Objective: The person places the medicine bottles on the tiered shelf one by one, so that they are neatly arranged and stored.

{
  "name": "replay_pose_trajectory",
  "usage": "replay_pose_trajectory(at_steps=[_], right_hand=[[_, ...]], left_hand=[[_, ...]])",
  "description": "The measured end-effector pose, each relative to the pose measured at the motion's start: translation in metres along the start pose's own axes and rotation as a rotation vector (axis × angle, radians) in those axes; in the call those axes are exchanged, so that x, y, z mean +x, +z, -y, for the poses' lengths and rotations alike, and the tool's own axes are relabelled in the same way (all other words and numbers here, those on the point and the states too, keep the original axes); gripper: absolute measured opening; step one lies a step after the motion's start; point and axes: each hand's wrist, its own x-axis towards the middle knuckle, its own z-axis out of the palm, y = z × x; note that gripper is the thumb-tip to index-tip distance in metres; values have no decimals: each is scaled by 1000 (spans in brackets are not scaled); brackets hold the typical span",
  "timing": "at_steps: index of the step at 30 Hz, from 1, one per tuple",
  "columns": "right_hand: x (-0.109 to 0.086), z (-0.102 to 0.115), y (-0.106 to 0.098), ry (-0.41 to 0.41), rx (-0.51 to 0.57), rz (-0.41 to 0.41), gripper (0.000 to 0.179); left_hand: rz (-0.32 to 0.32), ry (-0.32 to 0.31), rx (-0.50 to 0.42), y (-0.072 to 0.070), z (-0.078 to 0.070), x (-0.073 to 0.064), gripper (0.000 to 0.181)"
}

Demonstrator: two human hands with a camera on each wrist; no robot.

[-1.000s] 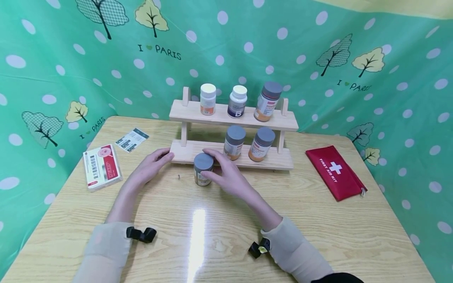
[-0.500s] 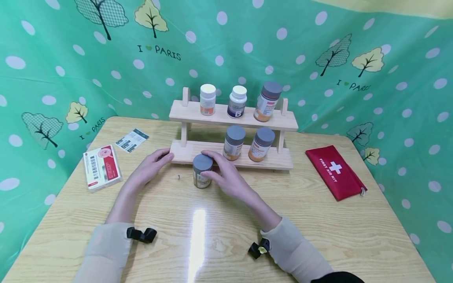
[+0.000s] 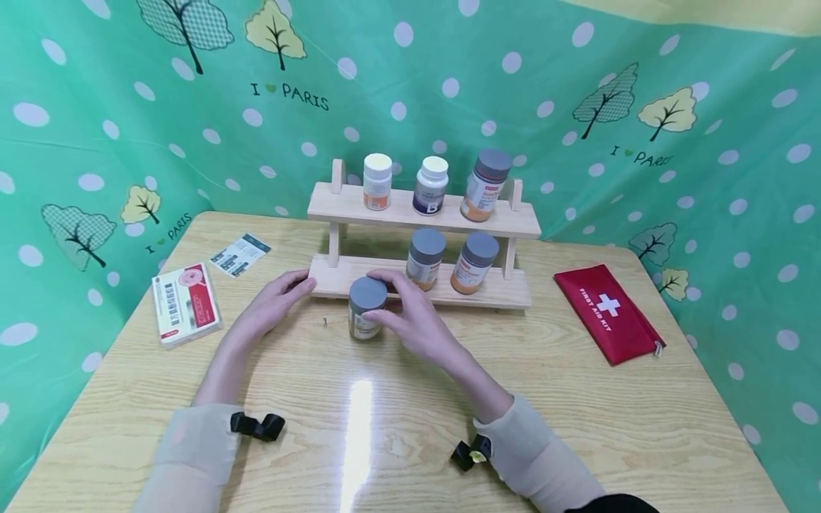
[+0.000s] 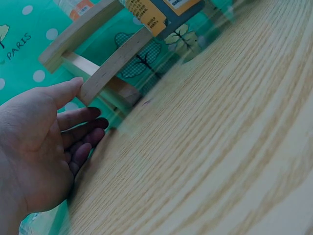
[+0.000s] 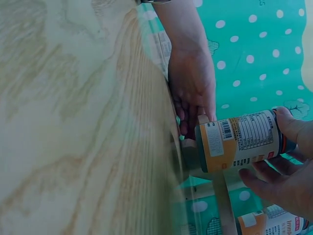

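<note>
My right hand [image 3: 420,324] grips a pill bottle [image 3: 365,324] with a dark grey cap, thumb and fingers around its cap end. In the head view it is at the front edge of the lower board, left of two similar bottles. The right wrist view shows the bottle's orange-and-white label [image 5: 239,142] and its base apart from the tabletop. My left hand [image 3: 272,303] holds the left end of the two-tier wooden shelf [image 3: 333,276]. In the left wrist view, its thumb presses the board's corner and the other fingers curl beside it.
Two grey-capped bottles [image 3: 425,258] stand on the lower board. Two white-capped bottles [image 3: 377,182] and a larger grey-capped one [image 3: 485,185] line the upper board. A medicine box [image 3: 186,303] and a card [image 3: 240,255] lie left; a red first aid pouch [image 3: 609,313] lies right.
The bottle in my right hand shifts only slightly, dipping a little toward me and then rising a little. My left hand keeps its place at the shelf's end.
</note>
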Motion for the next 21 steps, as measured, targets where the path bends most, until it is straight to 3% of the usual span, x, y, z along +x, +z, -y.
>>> replay_pose_trajectory(at_steps=[12, 21], right_hand=[[8, 14, -6, -6, 36, -39, 59], [19, 23, -5, -4, 63, -128, 58]], left_hand=[[-11, 5, 21, 0, 1, 1, 80], [-12, 7, 5, 0, 0, 1, 79]])
